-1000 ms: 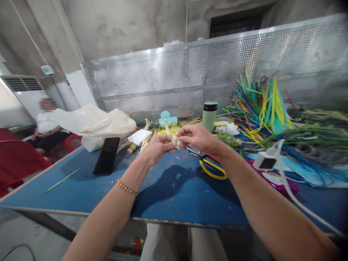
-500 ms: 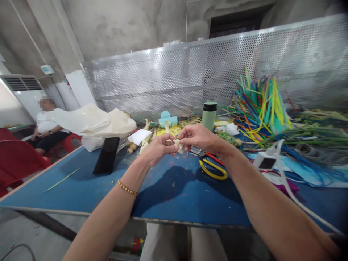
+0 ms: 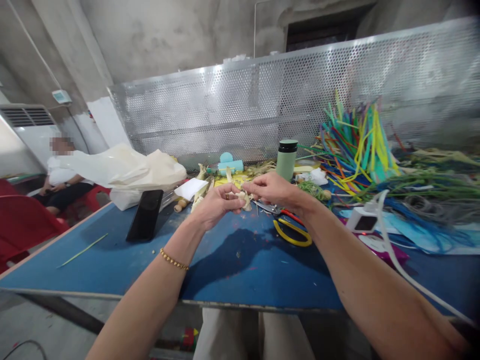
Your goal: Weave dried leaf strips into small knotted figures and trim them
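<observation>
My left hand [image 3: 213, 206] and my right hand [image 3: 273, 189] meet above the blue table [image 3: 112, 260], both pinching a small pale woven leaf piece [image 3: 244, 198] between their fingertips. A gold bead bracelet sits on my left wrist. Yellow-handled pliers [image 3: 290, 231] lie on the table just below my right wrist. Pale leaf strips [image 3: 200, 196] lie behind my left hand.
A black phone [image 3: 144, 215] leans at the left. A green flask [image 3: 287, 159], a teal object [image 3: 228, 164], a white bag [image 3: 127, 170], coloured strips [image 3: 356, 145] and a white device with cable [image 3: 365, 222] crowd the back and right. A person sits at far left by red chairs [image 3: 22, 225].
My hands have dipped slightly and my right fingers have shifted their pinch on the leaf piece. The view has turned a little to the right.
</observation>
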`<action>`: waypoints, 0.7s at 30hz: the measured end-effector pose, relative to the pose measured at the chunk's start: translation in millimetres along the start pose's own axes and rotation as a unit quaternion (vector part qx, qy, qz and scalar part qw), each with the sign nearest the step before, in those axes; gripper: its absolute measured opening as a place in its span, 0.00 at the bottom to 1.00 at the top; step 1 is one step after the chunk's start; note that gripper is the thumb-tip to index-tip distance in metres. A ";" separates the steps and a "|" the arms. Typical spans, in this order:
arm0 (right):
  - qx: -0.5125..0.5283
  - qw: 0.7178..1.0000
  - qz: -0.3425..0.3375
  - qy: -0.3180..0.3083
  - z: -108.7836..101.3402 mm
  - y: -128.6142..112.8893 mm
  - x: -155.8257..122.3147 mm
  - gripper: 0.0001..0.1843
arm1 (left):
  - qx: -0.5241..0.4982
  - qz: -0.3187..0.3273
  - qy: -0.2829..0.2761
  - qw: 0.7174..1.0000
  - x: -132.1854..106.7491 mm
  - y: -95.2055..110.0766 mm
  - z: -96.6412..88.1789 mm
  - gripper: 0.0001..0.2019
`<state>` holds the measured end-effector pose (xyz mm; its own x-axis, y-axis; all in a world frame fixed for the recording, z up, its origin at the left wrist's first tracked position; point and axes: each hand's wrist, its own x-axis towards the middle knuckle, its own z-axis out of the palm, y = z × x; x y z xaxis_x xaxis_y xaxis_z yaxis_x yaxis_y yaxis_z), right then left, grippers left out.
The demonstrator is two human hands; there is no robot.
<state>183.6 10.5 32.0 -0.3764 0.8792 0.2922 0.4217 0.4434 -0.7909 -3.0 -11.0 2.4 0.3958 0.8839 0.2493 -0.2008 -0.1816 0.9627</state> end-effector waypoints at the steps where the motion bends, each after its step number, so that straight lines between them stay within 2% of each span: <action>1: 0.002 1.000 0.002 -0.016 0.7 1.3 0.0 0.25 | 0.005 -0.002 -0.003 1.000 -0.4 0.1 0.4 0.13; 4: 0.061 0.997 0.002 -0.052 1.5 4.6 -0.3 0.24 | 0.013 -0.014 -0.001 1.000 -1.0 -0.2 0.5 0.13; 7: 0.107 0.992 0.009 -0.063 0.0 5.9 -0.6 0.18 | 0.007 -0.022 0.000 1.000 -0.5 -0.9 -0.2 0.13; 15: 0.103 0.990 0.018 -0.095 -1.4 4.6 -1.1 0.03 | 0.039 -0.027 -0.001 0.999 -0.5 -3.4 -1.6 0.14; 21: 0.069 0.993 0.006 -0.098 0.3 3.4 -0.8 0.07 | 0.075 -0.025 -0.030 0.996 0.2 -8.0 -5.7 0.13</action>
<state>185.1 11.2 28.9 -0.5316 0.8269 0.1832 0.3143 0.3934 -0.8640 -6.5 -6.8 -5.9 0.4548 0.8672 0.2025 -0.0461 -0.2042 0.9778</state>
